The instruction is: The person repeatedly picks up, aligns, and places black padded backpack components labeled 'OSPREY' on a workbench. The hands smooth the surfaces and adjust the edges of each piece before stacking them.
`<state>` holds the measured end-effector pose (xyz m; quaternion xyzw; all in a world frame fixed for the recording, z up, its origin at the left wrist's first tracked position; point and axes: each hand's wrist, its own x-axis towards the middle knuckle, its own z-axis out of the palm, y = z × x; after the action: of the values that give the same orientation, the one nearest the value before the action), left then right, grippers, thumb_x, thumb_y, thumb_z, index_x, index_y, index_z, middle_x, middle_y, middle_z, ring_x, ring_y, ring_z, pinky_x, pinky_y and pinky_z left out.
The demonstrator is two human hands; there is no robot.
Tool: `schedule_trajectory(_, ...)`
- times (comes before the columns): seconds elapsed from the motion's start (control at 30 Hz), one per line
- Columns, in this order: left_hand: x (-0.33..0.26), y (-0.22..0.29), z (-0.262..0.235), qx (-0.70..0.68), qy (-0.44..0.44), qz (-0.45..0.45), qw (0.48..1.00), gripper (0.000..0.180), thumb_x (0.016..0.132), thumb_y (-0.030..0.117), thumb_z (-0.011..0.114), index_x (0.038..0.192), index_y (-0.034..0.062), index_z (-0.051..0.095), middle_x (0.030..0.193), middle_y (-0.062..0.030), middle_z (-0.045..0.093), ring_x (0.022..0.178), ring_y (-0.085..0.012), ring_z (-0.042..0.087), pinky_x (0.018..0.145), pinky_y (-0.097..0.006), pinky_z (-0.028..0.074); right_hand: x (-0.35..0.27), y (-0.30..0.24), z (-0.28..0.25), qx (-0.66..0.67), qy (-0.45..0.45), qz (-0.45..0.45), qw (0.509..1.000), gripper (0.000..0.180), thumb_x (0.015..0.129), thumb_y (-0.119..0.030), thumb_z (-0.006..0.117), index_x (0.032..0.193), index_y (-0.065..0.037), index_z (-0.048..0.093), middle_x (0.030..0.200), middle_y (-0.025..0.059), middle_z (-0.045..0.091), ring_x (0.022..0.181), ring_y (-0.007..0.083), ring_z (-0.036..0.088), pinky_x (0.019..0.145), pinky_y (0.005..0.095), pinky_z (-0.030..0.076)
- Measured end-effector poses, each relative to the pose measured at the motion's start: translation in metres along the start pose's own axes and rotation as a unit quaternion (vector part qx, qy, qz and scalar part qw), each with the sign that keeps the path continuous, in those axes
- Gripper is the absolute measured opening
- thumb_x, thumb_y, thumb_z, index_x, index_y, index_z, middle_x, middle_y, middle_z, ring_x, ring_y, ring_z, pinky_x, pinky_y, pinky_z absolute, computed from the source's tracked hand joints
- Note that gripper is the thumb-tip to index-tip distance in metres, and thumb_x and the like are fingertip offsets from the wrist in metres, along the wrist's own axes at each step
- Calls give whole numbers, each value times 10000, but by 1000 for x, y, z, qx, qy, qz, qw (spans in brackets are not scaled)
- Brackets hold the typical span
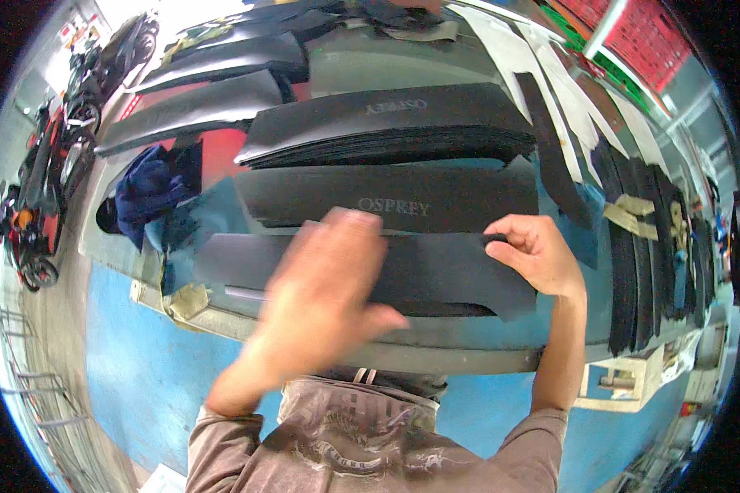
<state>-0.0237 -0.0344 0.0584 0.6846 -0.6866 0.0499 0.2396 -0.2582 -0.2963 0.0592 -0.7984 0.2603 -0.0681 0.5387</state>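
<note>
- In the head view, the work looks underway: 1 dark front panel (444,267) lies before you near the table edge (469,359), spread out but not released.
- Your right hand (543,256) pinches a small black bit at its far right corner, thumb against fingers.
- Your left hand (329,283) is flat, thumb spread, seemingly gripping nothing; blur hides whether it touches the panel.
- Just beyond lie a lettered panel (304,197) and a thick black stack (403,131); you cannot tell whether these are done or waiting.
- Dark blue cloth (152,197) sits left, black strips (637,263) right; your left hand covers part of the panel.
</note>
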Motion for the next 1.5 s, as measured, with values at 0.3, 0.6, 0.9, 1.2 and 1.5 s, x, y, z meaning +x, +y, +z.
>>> schedule_trajectory(0.3,-8,31,47,-58,-61,-14,996,1064,866,761,636,1593,5,457,1673,-214,422,1540,-405,414,1254,-561,329,-5,0,-3,-53,-3,0,999,127,970,-32,784,1070,39,751,736,-67,645,653,-15,485,548,216,358)
schedule_trajectory(0.6,-87,-42,-34,235,-98,-222,941,1065,875,783,589,1597,9,473,1677,-211,434,1566,-418,377,1279,-576,265,-7,-9,-3,-90,38,-87,991,95,927,2,800,1016,28,779,748,22,719,647,34,589,572,234,447)
schedule_trajectory(0.9,-30,-110,-72,-81,-61,-63,993,899,735,386,937,1514,109,583,1308,-102,715,1420,-336,570,1303,-617,221,-43,-14,-27,-103,270,-358,888,183,817,145,769,973,51,783,900,173,791,811,249,770,741,330,605)
schedule_trajectory(1.2,27,-62,-9,-181,-146,115,966,1294,721,624,910,1681,28,280,1716,-180,369,1606,-411,297,1311,-662,116,-51,-85,2,-207,222,-440,845,130,885,53,753,1005,4,766,933,181,781,848,304,760,777,404,614)
schedule_trajectory(1.5,19,-92,-56,-144,-62,68,985,260,836,158,848,1050,37,763,974,-97,743,1013,-335,726,1250,-618,342,-92,-81,-28,-298,393,-320,809,128,943,36,738,1062,26,784,979,164,797,941,271,749,871,379,583)
